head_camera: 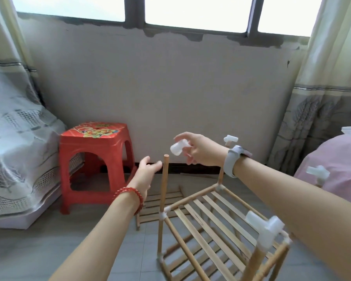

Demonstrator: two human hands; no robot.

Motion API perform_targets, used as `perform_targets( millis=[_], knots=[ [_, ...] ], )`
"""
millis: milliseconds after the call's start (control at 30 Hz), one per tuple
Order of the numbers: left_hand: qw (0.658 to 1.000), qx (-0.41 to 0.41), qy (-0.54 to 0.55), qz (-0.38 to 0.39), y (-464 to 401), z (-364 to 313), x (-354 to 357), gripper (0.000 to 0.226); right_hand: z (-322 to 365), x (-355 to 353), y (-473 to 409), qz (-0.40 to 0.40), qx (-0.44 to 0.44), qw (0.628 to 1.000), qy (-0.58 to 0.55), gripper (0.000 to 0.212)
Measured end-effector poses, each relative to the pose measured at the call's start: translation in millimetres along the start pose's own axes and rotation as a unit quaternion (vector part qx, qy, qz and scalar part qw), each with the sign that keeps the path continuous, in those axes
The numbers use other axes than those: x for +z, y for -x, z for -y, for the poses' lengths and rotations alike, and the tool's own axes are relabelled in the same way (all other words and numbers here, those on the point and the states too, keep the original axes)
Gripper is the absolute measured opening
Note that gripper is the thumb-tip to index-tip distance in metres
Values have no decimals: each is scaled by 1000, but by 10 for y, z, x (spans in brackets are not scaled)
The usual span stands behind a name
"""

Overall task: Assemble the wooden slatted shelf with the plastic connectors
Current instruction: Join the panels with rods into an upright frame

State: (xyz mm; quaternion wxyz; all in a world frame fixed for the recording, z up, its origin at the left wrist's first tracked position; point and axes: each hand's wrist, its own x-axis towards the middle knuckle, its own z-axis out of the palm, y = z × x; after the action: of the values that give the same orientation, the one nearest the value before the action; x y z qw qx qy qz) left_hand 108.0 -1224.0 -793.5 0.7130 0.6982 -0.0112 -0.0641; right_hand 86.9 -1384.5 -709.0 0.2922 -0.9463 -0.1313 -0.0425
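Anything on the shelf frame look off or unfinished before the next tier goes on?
One thing stands out: the front-left post has a bare top, while the other three posts carry a white connector, e.g. the near one. The right hand holds a connector just above it. A spare slatted panel lies flat on the floor behind.

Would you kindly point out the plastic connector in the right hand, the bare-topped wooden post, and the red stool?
plastic connector (177,148): head view, on its white open socket end.
wooden post (165,175): head view, on the upper shaft below the bare tip.
red stool (97,129): head view, on the patterned seat top.
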Motion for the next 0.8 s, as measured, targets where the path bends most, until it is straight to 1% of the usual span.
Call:
perform_targets(
  millis=[67,100,133,200,267,333,367,400,667,733,800],
  knots=[
    [988,37,-151,-11,-270,120,65,71,-76,-52,-131,26,60,993,-96,32],
    [978,48,-203,-10,-382,166,113,74,-125,-63,-172,31,88,985,-143,31],
    [973,53,-226,0,-479,212,159,75,-183,-54,-200,33,109,977,-178,31],
    [970,65,-231,29,-745,271,235,71,-304,-77,-323,38,127,968,-212,32],
    [966,83,-242,38,-978,304,238,50,-361,-135,-440,50,131,964,-225,33],
    [968,101,-229,15,-1106,343,166,25,-385,-172,-549,59,135,965,-219,33],
    [971,112,-212,4,-1105,362,122,17,-382,-175,-589,60,135,966,-210,34],
    [972,123,-202,-2,-1085,395,82,14,-373,-162,-622,63,134,968,-201,34],
    [954,169,-239,-73,-414,648,-93,14,-65,47,-527,109,112,979,-132,31],
    [944,167,-270,-87,-183,650,-103,17,50,47,-412,119,108,975,-151,26],
    [933,167,-303,-103,49,650,-60,20,137,93,-286,113,108,973,-169,24]
  ],
)
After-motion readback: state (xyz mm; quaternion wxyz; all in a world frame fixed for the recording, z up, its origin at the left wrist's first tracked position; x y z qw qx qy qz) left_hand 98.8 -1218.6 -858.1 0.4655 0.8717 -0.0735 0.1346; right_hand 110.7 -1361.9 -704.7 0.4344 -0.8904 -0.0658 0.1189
